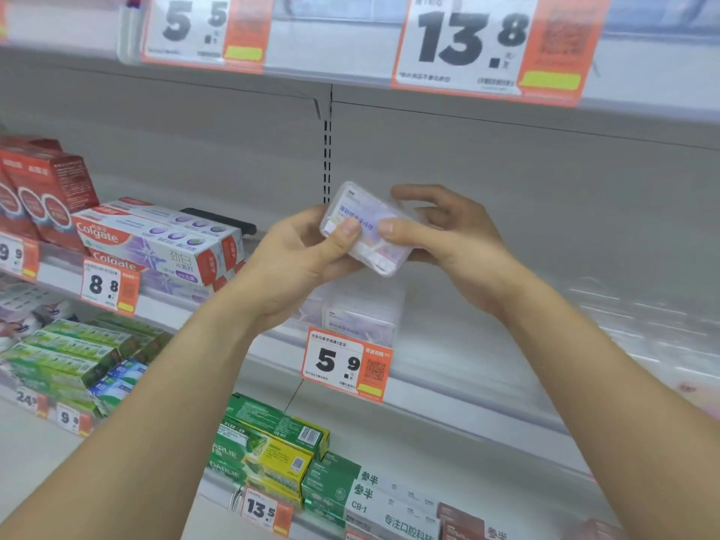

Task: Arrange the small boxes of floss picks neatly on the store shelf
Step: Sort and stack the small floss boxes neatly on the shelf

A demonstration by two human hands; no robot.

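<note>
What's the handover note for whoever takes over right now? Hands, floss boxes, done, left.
Left hand: grips the clear floss pick box at its left end, thumb on top.
Right hand: pinches the same box at its right end.
Box is held in the air, tilted, in front of the shelf.
Done: a few clear boxes already sit behind the 5.9 price tag.
Left: set the held box down beside them, squared up.
</note>
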